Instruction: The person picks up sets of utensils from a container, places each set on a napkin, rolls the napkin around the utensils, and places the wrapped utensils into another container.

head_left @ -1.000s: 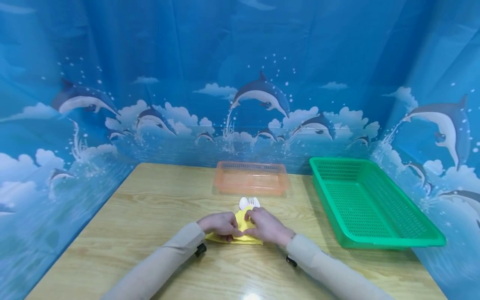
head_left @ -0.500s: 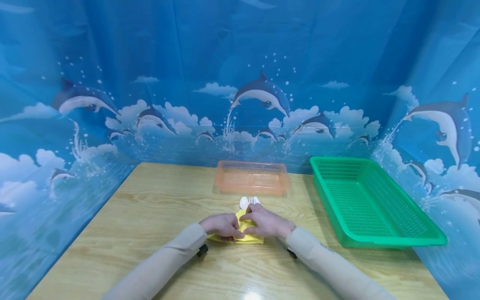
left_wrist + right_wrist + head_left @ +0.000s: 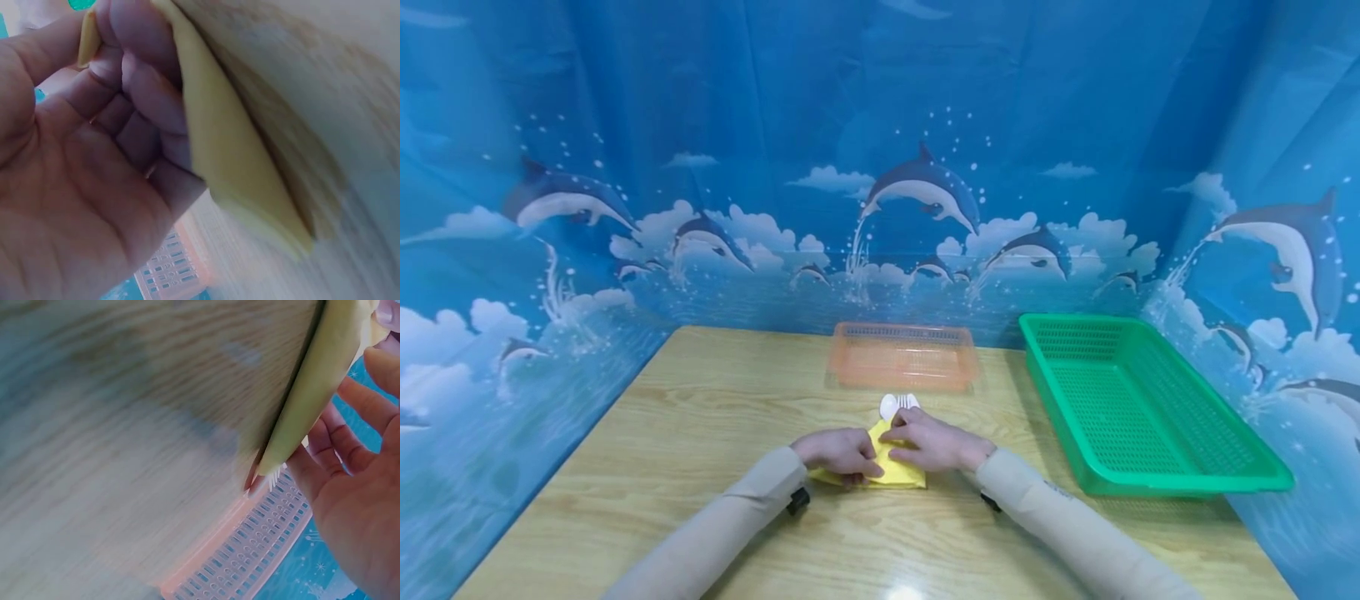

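Observation:
A yellow cloth (image 3: 901,473) lies folded on the table, with the heads of a white spoon (image 3: 889,406) and a white fork (image 3: 906,402) sticking out of its far end. My left hand (image 3: 841,452) has its fingers curled round the cloth's left part; the left wrist view shows the folded cloth (image 3: 231,144) against those fingers. From the right, my right hand (image 3: 938,442) rests its spread, slightly bent fingers on the cloth, near the fork. In the right wrist view the fingers touch the cloth's edge (image 3: 306,400). The cutlery's handles are hidden.
Behind the cloth, near the table's (image 3: 722,375) far edge, sits a translucent orange basket (image 3: 904,367). A large green basket (image 3: 1135,417) stands at the right. A blue curtain (image 3: 820,167) with dolphins surrounds the table.
The right hand has shifted slightly right and its thumb has moved away from the left hand, showing more of the cloth. The left hand has hardly moved.

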`<move>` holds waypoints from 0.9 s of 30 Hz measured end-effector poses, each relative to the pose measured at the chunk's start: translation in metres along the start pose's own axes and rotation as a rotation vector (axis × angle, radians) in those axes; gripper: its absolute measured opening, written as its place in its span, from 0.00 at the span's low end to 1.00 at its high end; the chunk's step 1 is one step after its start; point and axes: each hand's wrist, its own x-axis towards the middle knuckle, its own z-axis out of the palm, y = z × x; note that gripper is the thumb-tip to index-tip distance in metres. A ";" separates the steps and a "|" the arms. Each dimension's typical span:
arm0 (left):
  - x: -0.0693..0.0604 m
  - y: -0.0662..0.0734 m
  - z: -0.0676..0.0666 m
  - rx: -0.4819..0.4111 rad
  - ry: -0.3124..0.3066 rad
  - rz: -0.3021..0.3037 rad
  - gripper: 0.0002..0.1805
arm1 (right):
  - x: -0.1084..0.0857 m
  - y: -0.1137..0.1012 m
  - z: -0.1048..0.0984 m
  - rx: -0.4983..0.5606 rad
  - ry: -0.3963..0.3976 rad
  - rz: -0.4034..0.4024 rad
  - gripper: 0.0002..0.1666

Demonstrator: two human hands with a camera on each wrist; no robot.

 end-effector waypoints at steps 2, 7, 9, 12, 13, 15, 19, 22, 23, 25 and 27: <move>0.001 -0.001 -0.001 -0.017 -0.009 0.003 0.16 | -0.001 0.001 0.000 0.009 -0.005 0.002 0.22; 0.002 -0.002 -0.002 -0.007 -0.018 0.005 0.16 | -0.003 0.002 0.003 0.013 0.006 -0.013 0.24; 0.002 -0.002 -0.002 0.010 -0.022 0.012 0.18 | -0.004 0.002 0.005 0.025 0.006 -0.021 0.25; 0.002 -0.003 -0.002 0.048 -0.023 0.027 0.21 | -0.006 0.001 0.008 0.048 0.000 -0.027 0.26; 0.003 -0.003 -0.002 0.059 -0.021 0.028 0.21 | -0.007 0.001 0.009 0.048 -0.004 -0.025 0.26; 0.003 -0.004 -0.002 0.074 -0.017 0.034 0.21 | -0.007 0.000 0.010 0.034 -0.011 -0.027 0.26; 0.004 -0.005 -0.002 0.073 -0.017 0.036 0.21 | -0.007 -0.002 0.009 -0.052 -0.010 -0.083 0.26; 0.004 -0.005 -0.002 0.067 -0.018 0.037 0.21 | -0.005 -0.004 0.009 -0.105 0.005 -0.143 0.24; 0.004 -0.005 -0.002 0.067 -0.018 0.035 0.21 | -0.005 -0.005 0.009 -0.107 0.005 -0.151 0.24; 0.004 -0.005 -0.002 0.073 -0.017 0.041 0.20 | -0.004 -0.007 0.009 -0.086 -0.006 -0.158 0.23; 0.004 -0.005 -0.001 0.085 -0.014 0.050 0.20 | -0.003 -0.008 0.010 -0.058 -0.031 -0.136 0.24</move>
